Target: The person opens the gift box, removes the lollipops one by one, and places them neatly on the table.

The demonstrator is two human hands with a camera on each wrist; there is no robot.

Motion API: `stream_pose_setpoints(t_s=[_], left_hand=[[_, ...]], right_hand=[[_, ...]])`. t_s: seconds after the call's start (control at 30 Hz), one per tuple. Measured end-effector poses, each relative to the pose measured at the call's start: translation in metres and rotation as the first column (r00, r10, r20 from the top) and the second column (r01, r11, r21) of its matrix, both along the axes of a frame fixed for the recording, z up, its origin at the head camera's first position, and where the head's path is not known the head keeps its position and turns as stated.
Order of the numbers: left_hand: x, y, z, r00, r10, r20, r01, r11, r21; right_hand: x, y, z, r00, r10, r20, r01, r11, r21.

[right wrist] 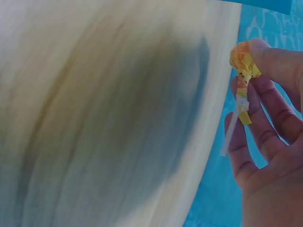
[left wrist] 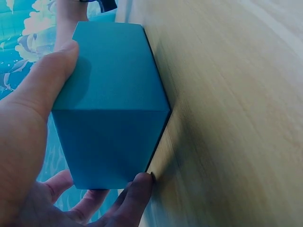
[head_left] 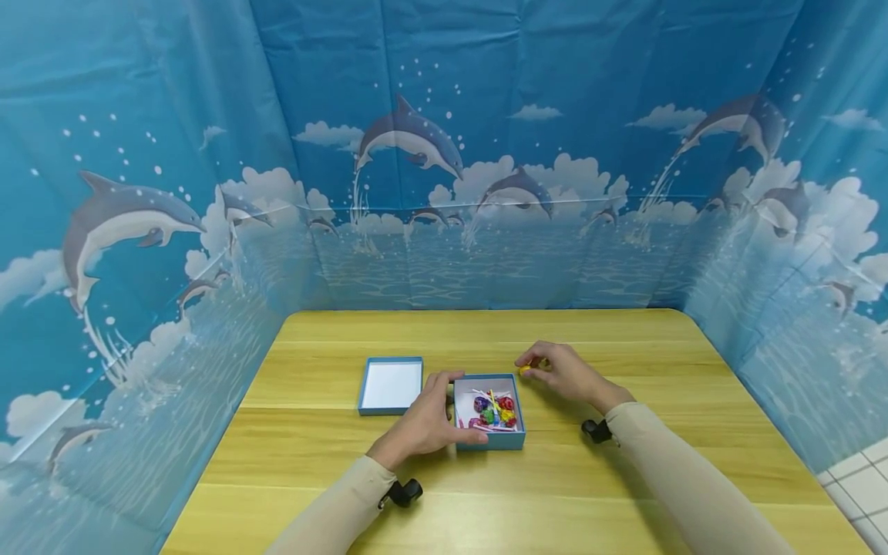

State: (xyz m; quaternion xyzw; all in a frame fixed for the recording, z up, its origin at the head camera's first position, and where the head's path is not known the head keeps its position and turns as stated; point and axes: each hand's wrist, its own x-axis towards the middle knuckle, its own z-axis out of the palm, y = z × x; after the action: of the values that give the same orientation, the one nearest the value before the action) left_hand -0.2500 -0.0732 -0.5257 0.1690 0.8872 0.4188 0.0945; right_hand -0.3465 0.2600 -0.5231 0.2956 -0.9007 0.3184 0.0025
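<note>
An open blue box [head_left: 505,442] stands on the table with several wrapped lollipops [head_left: 489,417] inside, their white sticks pointing different ways. My left hand [head_left: 425,420] grips the box from its left side. The left wrist view shows the thumb against one face of the box [left wrist: 111,71] and fingers round the opposite side. Just beyond the box's right rear corner, my right hand [head_left: 570,376] pinches a lollipop in a yellow-orange wrapper [right wrist: 243,59]. Its thumb presses on the candy head, and the white stick points down along the fingers.
Left of the box lies a blue-edged lid [head_left: 391,385], white inside facing up. Both rest on a yellow wood-grain table [head_left: 555,493]. A blue curtain with dolphins [head_left: 416,254] hangs along the table's back and sides. White tiles [head_left: 860,482] show at the lower right.
</note>
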Motion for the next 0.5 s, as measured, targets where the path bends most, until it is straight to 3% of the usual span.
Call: stream_pose_setpoints(t_s=[0.5], left_hand=[[-0.0009,-0.0007,-0.0011,1.0,0.0,0.005,0.0,1.0,0.002]], right_hand=[[-0.0029,0.0043,-0.0102,0.994,-0.009,0.112,0.005,0.999,0.035]])
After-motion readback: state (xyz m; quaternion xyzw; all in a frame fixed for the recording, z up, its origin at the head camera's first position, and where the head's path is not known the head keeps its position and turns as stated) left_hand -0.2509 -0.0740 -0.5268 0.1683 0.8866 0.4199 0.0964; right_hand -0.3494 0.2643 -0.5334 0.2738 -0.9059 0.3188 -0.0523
